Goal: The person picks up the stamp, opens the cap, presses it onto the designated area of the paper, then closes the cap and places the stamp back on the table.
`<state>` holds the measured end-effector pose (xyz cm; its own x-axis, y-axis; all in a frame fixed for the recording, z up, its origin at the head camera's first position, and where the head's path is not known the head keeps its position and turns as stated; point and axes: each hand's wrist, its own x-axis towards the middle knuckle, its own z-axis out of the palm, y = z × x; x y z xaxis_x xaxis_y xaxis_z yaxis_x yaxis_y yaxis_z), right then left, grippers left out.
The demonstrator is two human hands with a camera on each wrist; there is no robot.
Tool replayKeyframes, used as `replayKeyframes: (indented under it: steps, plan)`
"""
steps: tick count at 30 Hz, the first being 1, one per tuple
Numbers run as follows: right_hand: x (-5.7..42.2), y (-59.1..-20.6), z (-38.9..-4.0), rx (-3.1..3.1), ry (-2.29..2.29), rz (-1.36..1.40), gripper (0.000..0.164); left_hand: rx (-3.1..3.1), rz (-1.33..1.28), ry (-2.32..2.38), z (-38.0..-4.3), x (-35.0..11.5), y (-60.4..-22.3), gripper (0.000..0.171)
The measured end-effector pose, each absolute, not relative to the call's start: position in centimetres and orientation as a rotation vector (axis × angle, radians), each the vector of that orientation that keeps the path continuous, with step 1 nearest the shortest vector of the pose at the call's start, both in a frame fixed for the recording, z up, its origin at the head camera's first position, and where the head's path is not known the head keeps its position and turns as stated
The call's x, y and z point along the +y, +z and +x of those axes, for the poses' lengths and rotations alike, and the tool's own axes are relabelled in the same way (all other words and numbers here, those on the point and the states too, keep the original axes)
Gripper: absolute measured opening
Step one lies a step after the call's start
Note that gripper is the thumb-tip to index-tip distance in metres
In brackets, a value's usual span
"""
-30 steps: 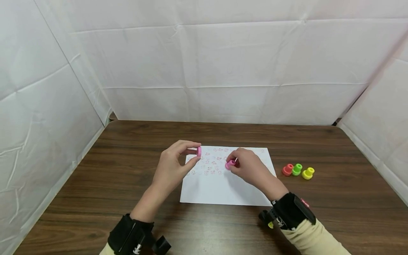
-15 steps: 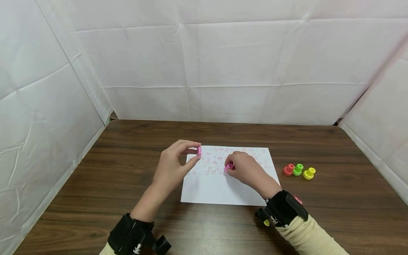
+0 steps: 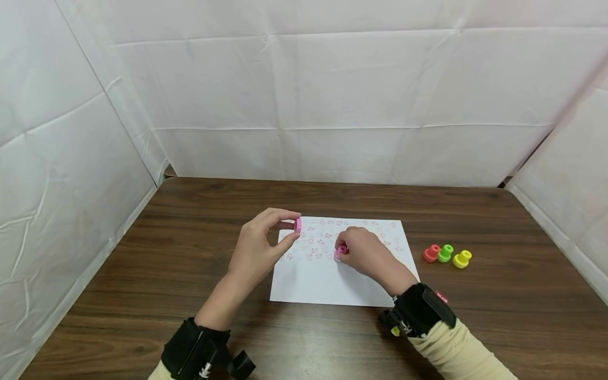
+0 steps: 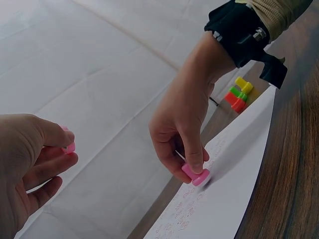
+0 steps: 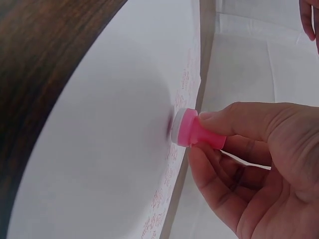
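In the head view a white sheet of paper [image 3: 328, 287] bears rows of small reddish stamped prints. My right hand [image 3: 368, 253] pinches a pink toy stamp [image 5: 202, 130] between thumb and fingers. Its pale face points at the paper near the lowest printed row; a small shadow lies beside it, and I cannot tell whether it touches. Left of it, my left hand [image 3: 261, 240] holds a round pink cap [image 3: 297, 225] on edge between thumb and fingertips, above the sheet's left side. In the left wrist view the fingers partly hide this cap [image 4: 69, 144].
Right of the paper stand a red stamp [image 3: 431, 254], a green stamp [image 3: 445, 253] and a yellow stamp [image 3: 462, 259], close together on the brown wooden table [image 3: 190, 227]. White cloth [image 3: 332, 105] hangs behind the table and on both sides.
My right hand has shifted slightly left with the pink stamp, whose face has turned down toward the paper. The left hand has stayed almost still with the cap.
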<state>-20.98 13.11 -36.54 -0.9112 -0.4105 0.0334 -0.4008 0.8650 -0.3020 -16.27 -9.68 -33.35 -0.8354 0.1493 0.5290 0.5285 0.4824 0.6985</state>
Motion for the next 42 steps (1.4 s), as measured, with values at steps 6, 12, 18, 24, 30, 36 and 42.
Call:
replayKeyframes:
  steps: [6,12,18,24,30,36,42]
  plan:
    - [13.0,-36.7,-21.0,3.014,-0.442,-0.664,0.004,-2.335,-0.565,-1.294,-16.3,-9.7,-33.4,0.032]
    - [12.9,-36.8,-21.0,3.008,-0.439,-0.636,0.005,-2.332,-0.568,-1.304,-16.3,-9.7,-33.4,0.032]
    - [12.9,-36.9,-21.0,3.011,-0.407,-0.621,0.005,-2.339,-0.571,-1.311,-16.3,-9.5,-33.4,0.031]
    - [12.4,-36.9,-21.0,3.038,-0.307,-0.629,0.005,-2.336,-0.574,-1.324,-16.3,-9.4,-33.3,0.031]
    - [11.5,-37.0,-20.9,3.062,-0.194,-0.641,0.004,-2.34,-0.582,-1.327,-16.3,-9.3,-33.3,0.031]
    - [10.6,-36.8,-20.9,3.033,-0.15,-0.624,0.005,-2.342,-0.583,-1.348,-16.4,-9.3,-33.3,0.03]
    - [9.9,-36.6,-21.2,3.008,-0.126,-0.617,0.008,-2.358,-0.572,-1.314,-16.4,-9.5,-33.4,0.03]
